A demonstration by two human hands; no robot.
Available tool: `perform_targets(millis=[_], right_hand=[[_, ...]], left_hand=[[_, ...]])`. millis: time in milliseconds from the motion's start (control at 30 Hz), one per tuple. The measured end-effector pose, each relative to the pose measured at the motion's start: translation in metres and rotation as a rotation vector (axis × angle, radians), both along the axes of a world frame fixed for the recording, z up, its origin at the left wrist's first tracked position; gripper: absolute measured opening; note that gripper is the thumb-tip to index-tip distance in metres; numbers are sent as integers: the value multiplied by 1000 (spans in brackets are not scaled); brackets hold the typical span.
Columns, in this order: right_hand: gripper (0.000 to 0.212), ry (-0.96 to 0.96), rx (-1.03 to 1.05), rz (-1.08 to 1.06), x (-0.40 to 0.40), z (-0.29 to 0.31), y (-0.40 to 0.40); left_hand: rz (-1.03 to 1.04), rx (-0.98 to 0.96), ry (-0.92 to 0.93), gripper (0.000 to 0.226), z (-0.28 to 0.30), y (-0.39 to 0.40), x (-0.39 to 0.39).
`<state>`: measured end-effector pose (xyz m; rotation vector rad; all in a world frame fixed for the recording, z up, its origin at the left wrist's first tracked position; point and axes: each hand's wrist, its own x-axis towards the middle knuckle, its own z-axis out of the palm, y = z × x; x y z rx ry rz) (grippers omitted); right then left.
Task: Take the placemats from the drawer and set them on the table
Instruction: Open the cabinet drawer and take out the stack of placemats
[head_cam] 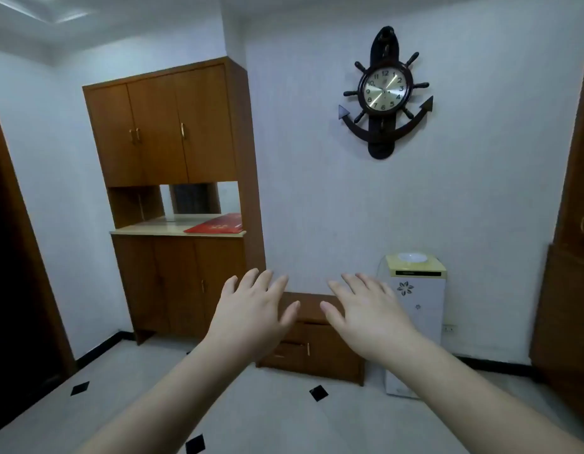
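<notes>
- The left hand (pixel 251 309) and right hand (pixel 366 311) are held out flat, fingers spread, holding nothing
- Behind them stands a low brown wooden cabinet (pixel 316 352) with its drawers closed
- No placemats can be seen

The floor (pixel 284 417) between the viewer and the far wall lies open, giving unobstructed passage forward. Both hands, left (pixel 251 309) and right (pixel 366 312), are raised with fingers spread in free air above it. A low wooden cabinet (pixel 316 352) stands against the wall directly ahead. A white dispenser (pixel 415 322) stands just beside it on the right. A tall wooden cupboard (pixel 176 204) bounds the left.
</notes>
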<state>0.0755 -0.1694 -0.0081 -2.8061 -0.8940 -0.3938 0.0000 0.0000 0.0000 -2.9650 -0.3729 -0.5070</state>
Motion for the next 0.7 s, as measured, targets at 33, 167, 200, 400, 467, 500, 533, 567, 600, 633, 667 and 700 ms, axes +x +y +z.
perform_targets(millis=[33, 167, 200, 400, 467, 500, 533, 567, 600, 633, 667, 700], right_hand=[[58, -4, -8, -9, 3, -3, -3], [58, -30, -12, -42, 29, -18, -19], [59, -31, -16, -46, 37, -23, -23], [57, -4, -6, -56, 106, -35, -50], [61, 18, 8, -62, 132, -34, -56], [69, 11, 13, -62, 145, -34, -57], [80, -4, 9, -64, 157, -33, -58], [88, -13, 6, -62, 167, -31, -57], [88, -15, 11, -59, 177, -30, -56], [80, -16, 18, -49, 186, -29, -54], [73, -19, 22, -33, 194, -28, -51], [72, -32, 27, -17, 201, -27, -47]], left_hand=[[-14, 5, 6, 64, -2, 2, 3], [-57, 13, 9, 69, -15, 1, 27], [-67, 15, 18, 74, -20, -3, 35], [-112, -9, 35, 64, -33, -20, 122], [-136, -15, 42, 63, -33, -26, 152], [-148, -16, 41, 62, -32, -27, 165], [-153, 0, 43, 60, -30, -27, 177], [-160, 45, 34, 59, -28, -27, 187], [-165, 99, 14, 60, -26, -26, 195], [-165, 134, -13, 63, -24, -26, 202], [-161, 137, -34, 66, -24, -24, 208], [-154, 122, -42, 68, -24, -22, 213]])
